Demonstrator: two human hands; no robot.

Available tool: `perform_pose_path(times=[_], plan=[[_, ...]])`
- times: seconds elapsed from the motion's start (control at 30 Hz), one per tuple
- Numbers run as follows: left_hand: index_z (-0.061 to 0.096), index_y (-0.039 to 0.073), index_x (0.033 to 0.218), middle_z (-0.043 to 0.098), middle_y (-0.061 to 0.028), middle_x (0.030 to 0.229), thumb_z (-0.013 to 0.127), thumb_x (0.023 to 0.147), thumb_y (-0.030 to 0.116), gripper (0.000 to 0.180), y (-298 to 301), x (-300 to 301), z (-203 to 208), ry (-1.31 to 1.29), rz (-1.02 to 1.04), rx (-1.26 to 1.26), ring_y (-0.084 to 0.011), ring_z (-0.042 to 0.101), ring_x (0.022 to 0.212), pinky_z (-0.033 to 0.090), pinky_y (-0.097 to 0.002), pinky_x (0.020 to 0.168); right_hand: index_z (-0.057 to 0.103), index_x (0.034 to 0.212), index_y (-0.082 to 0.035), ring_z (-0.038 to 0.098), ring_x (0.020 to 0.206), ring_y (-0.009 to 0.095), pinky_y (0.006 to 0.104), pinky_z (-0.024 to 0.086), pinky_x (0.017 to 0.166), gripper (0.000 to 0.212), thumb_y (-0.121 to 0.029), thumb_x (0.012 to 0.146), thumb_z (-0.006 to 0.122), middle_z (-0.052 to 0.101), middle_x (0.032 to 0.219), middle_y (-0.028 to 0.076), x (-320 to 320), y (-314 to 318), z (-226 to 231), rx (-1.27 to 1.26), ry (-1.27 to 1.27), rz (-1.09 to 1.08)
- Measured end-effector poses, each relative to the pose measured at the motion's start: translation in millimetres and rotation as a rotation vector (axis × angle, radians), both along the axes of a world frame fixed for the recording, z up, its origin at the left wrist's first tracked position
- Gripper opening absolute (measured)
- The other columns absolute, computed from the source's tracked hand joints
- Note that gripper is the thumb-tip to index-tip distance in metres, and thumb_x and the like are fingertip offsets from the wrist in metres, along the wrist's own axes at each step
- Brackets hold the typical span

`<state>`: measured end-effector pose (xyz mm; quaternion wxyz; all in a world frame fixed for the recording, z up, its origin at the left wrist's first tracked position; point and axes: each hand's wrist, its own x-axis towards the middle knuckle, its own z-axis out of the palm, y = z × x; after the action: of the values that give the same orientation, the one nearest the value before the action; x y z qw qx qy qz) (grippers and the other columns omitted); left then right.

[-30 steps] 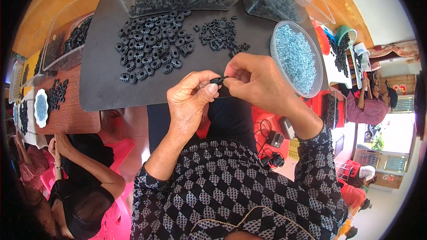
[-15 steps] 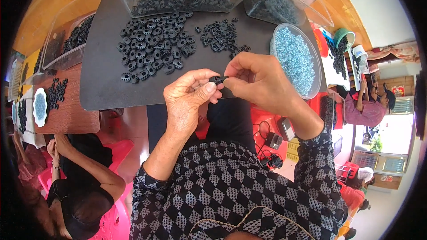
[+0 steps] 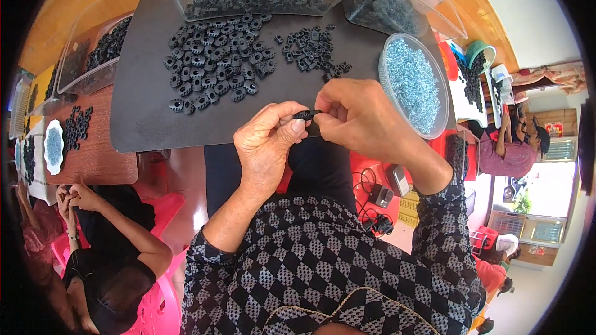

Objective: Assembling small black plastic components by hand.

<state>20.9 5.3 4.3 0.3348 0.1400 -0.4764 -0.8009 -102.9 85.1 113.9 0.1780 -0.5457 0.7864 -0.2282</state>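
Observation:
Between thumb and fingers, my left hand [image 3: 267, 139] pinches a small black plastic part [image 3: 303, 115] at the table's near edge. My right hand [image 3: 357, 111] meets it from the right, its thumb and forefinger closed on the part's right end; whether a second piece is there I cannot make out. Beyond my hands lies a pile of ribbed black plastic parts with holes [image 3: 217, 62]. Right of that pile is a heap of smaller black pieces [image 3: 308, 48]. A round clear tub [image 3: 383, 80] of tiny shiny bluish pieces stands beside my right hand.
Clear bins of black parts stand at the back, one in the middle [image 3: 254, 9] and one at the right [image 3: 379, 22]. At left, a person in black [image 3: 118, 279] sits by a brown table [image 3: 105, 161]. Cables and a black adapter [image 3: 380, 195] lie right of my lap.
My left hand has shifted slightly right, and the black part has turned a little between my fingers. The person at left has raised their hands.

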Motion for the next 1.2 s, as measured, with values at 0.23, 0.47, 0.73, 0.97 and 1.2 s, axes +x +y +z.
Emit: perform_pose_path(times=[0.23, 0.47, 0.73, 0.97, 1.2], plan=[[0.064, -0.005, 0.1, 0.062, -0.0047, 0.088, 0.063, 0.085, -0.002, 0.016, -4.0, -0.3, 0.0, -0.016, -0.023, -0.09, -0.0082, 0.058, 0.073, 0.051, -0.0205, 0.066, 0.059, 0.08, 0.004, 0.057, 0.059, 0.012, 0.0268, 0.046, 0.055, 0.011, -0.003, 0.074, 0.064, 0.058, 0.066, 0.007, -4.0, 0.1, -0.7, 0.031, -0.107, 0.007], [0.064, -0.005, 0.1, 0.062, -0.0042, 0.085, 0.064, 0.084, -0.001, 0.016, -3.5, 0.6, 2.0, -0.033, -0.018, -0.036, -0.0079, 0.058, 0.072, 0.051, -0.0205, 0.065, 0.06, 0.08, 0.005, 0.054, 0.061, 0.007, 0.0238, 0.044, 0.054, 0.012, -0.005, 0.076, 0.065, 0.057, 0.064, 0.003, -2.7, -2.1, -3.8, 0.032, -0.192, -0.098], [0.065, -0.004, 0.099, 0.063, -0.0038, 0.083, 0.065, 0.083, -0.001, 0.016, -3.4, -0.7, 1.9, -0.053, -0.023, -0.044, -0.0074, 0.058, 0.07, 0.05, -0.0197, 0.062, 0.06, 0.08, 0.006, 0.053, 0.061, 0.006, 0.0233, 0.043, 0.055, 0.013, -0.006, 0.075, 0.064, 0.057, 0.064, 0.003, -7.2, -5.3, -3.7, 0.082, -0.317, -0.132], [0.066, -0.004, 0.099, 0.062, -0.0035, 0.081, 0.064, 0.082, -0.002, 0.016, -4.1, 2.7, 3.5, -0.105, -0.056, -0.011, -0.0069, 0.058, 0.069, 0.049, -0.0189, 0.06, 0.06, 0.079, 0.006, 0.052, 0.061, 0.006, 0.0234, 0.043, 0.054, 0.014, -0.006, 0.075, 0.064, 0.057, 0.064, 0.002, -5.2, -2.9, -10.5, 0.014, -0.281, -0.084], [0.067, -0.004, 0.095, 0.061, -0.0024, 0.078, 0.065, 0.079, -0.006, 0.015, -4.0, 1.1, 0.2, -0.072, -0.037, -0.073, -0.0065, 0.054, 0.067, 0.044, -0.0189, 0.057, 0.06, 0.076, 0.006, 0.052, 0.06, 0.006, 0.0232, 0.041, 0.052, 0.015, -0.007, 0.073, 0.066, 0.057, 0.063, 0.001, -12.8, -5.5, -7.6, 0.136, -0.421, -0.137]])
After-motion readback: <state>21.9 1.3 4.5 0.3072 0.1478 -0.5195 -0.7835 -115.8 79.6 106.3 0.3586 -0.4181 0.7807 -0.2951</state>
